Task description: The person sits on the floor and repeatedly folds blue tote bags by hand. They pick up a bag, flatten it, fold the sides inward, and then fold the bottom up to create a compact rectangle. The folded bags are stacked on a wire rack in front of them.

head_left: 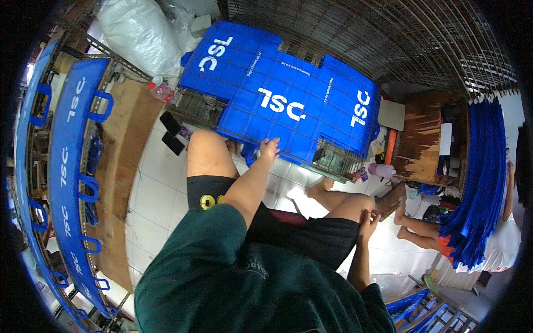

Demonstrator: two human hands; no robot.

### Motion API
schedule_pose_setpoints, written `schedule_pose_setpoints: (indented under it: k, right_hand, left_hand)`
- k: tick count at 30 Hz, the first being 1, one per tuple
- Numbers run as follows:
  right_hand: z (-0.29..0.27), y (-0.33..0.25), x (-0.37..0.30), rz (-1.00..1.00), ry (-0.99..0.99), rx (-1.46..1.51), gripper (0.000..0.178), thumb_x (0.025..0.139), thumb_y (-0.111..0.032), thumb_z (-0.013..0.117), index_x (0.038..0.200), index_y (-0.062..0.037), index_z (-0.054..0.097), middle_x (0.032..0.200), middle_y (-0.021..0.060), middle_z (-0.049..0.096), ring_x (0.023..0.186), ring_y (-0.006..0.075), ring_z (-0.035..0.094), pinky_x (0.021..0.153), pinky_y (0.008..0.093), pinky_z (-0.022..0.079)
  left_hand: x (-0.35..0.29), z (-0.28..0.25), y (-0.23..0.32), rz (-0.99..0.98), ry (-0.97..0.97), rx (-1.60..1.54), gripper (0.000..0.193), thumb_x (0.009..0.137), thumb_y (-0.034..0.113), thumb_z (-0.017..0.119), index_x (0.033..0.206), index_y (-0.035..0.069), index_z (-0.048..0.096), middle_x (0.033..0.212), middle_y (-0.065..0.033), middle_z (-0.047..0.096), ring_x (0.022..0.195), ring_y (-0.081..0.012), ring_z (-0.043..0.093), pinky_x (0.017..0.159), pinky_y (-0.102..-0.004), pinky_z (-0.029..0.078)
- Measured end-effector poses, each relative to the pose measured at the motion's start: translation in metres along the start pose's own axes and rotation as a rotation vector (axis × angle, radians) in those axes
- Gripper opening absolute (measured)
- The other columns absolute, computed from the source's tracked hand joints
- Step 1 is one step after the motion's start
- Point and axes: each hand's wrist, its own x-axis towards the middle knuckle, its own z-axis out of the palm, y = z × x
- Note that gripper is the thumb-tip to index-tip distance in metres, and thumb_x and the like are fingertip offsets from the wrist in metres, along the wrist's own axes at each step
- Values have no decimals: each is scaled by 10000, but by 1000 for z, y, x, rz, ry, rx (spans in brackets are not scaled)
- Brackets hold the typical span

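A blue unfolded bag panel (300, 133) with white print lies flat in front of me, with the thin wires of a rack (208, 105) crossing over it. My left hand (270, 149) is at the near edge of the panel, its fingers curled on the edge wire of the rack. The exact grip is small and partly hidden. Over my right knee lies my right hand (368, 225), fingers loosely stretched and holding nothing.
More wire racks (416, 39) lean up behind the panel. Blue printed panels with handles (78, 166) hang at the left. Blue strips (483, 177) hang at the right near another person (505, 238). Phones (172, 133), a bottle (161, 90) and a pinkish bottle (382, 170) sit around me.
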Motion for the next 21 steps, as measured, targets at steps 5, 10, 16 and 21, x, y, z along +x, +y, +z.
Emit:
schedule_pose_setpoints:
  k: [5, 10, 16, 21]
  right_hand:
    - [-7, 29, 9, -137, 43, -127, 326, 845, -233, 626, 1039, -20, 473, 941, 89, 518, 829, 171, 511, 724, 305, 438]
    - [-5, 23, 6, -179, 22, -119, 364, 835, -250, 637, 1062, -11, 483, 954, 98, 536, 869, 198, 515, 781, 332, 435]
    - [-6, 45, 11, -112, -50, 13, 339, 881, -249, 561, 1060, 27, 479, 1001, 156, 563, 934, 226, 553, 848, 310, 445]
    - [-4, 54, 28, -127, -105, -41, 338, 883, -207, 561, 1067, 50, 441, 1018, 172, 568, 921, 232, 579, 791, 305, 476]
  left_hand:
    - [-39, 0, 30, 107, -10, 98, 624, 775, 345, 647, 1274, 103, 361, 1183, -132, 509, 1103, -304, 491, 917, -476, 383]
    - [-74, -19, 55, 197, -5, 56, 722, 699, 345, 723, 1271, 107, 353, 1147, -124, 529, 1036, -258, 508, 869, -455, 398]
    - [-172, -27, 70, 557, -285, 372, 503, 767, 318, 701, 1169, 96, 496, 939, -61, 595, 847, -161, 543, 708, -301, 447]
    - [-240, -73, 33, 790, -109, 1114, 523, 775, 468, 624, 1122, 87, 530, 881, -100, 621, 853, -284, 609, 756, -405, 479]
